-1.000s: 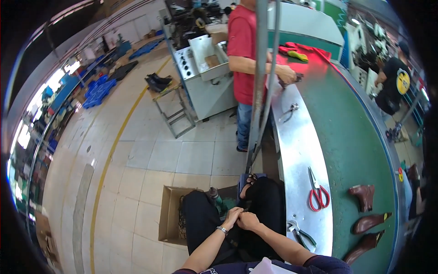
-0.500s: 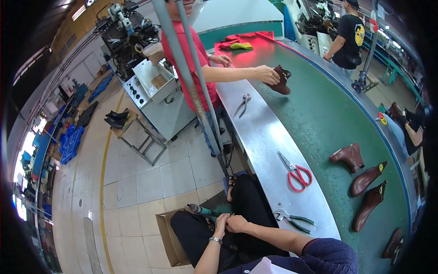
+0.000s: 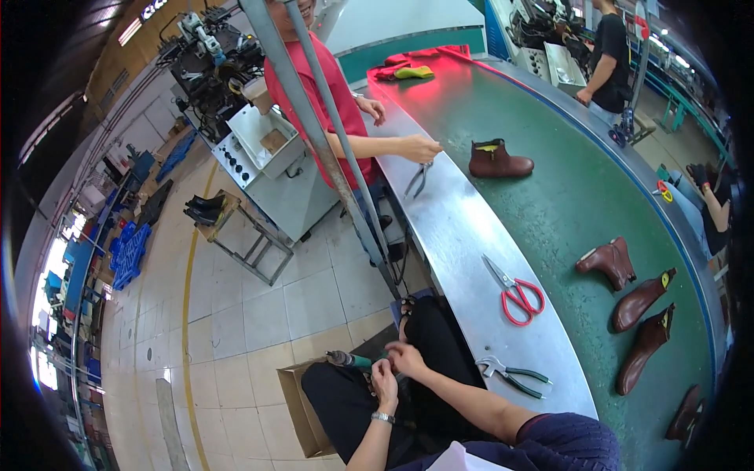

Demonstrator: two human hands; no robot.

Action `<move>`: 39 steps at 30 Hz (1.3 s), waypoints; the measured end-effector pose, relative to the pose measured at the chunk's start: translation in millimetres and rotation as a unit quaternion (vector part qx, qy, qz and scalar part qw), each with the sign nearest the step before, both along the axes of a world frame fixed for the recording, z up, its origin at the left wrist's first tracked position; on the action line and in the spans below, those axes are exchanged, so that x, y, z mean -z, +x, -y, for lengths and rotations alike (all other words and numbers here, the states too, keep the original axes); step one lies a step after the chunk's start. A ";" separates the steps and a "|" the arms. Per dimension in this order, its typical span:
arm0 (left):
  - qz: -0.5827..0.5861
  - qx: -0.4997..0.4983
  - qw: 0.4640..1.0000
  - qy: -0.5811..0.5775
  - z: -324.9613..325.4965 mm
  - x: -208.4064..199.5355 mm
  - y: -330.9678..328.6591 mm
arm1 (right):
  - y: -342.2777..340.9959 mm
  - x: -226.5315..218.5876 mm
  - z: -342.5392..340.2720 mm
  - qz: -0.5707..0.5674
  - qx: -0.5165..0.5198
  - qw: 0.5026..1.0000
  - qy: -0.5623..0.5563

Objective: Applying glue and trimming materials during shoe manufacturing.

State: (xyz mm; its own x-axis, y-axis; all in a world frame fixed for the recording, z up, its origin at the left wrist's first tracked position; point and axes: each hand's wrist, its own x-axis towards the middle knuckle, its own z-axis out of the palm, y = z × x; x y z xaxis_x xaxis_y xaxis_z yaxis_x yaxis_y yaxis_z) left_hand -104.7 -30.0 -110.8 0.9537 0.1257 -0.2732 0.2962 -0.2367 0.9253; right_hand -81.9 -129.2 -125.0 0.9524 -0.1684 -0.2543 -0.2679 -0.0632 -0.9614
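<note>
Over my lap, my left hand [image 3: 384, 382] is closed, fingers curled together and pointing up; whatever lies between them is too small to make out. It is beside a green cylindrical tool with a metal head [image 3: 342, 359]; I cannot tell if they touch. My right hand [image 3: 406, 360] is just right of and above it, slightly apart, its fingers bent and blurred. On the metal ledge to my right lie green-handled pincers [image 3: 510, 375] and red-handled scissors [image 3: 514, 292]. Farther up stands a brown ankle boot [image 3: 500, 161] on the green belt.
Several brown boots [image 3: 646, 345] lie on the green belt [image 3: 565, 212] at right. A co-worker in a red shirt [image 3: 314, 102] stands beyond the metal posts, a hand over another pair of pincers [image 3: 419, 180]. A cardboard box [image 3: 302, 416] is left of my legs; black shoes sit on a stool [image 3: 228, 212].
My hands have separated; the right moved up and away from the left. The co-worker has set the brown boot on the belt and drawn that hand back toward the pincers.
</note>
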 end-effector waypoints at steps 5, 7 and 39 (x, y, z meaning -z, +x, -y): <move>-0.021 0.009 0.971 -0.236 28.6 -42.8 -30.8 | 86.1 16.1 26.1 -0.168 0.180 0.826 0.507; -0.093 0.045 0.941 -0.322 52.5 -71.6 -40.8 | 112.0 27.5 43.6 -0.155 0.221 0.791 0.549; -0.338 0.128 0.822 -0.440 15.5 -109.9 -62.3 | 115.1 -3.1 44.4 -0.172 0.207 0.819 0.507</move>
